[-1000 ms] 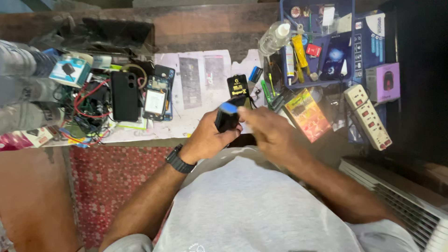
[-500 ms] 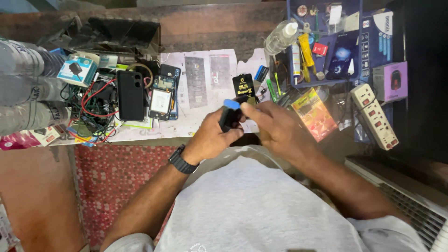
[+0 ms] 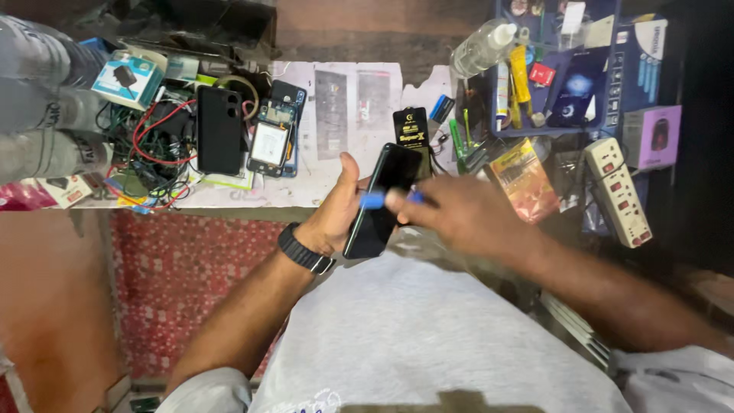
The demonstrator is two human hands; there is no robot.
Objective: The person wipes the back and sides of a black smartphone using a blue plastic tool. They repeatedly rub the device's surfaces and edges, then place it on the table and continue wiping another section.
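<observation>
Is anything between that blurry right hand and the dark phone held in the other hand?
Only a small blue piece, pinched in the right hand and lying across the phone. The left hand grips the phone from its side.

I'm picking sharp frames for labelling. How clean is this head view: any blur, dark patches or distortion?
Head view: the right hand and the small blue tool are smeared by motion blur; the left hand and dark phone are sharper. The bench clutter reads clearly, but the right edge and top fall into deep shadow. The wide lens bends the edges.
</observation>
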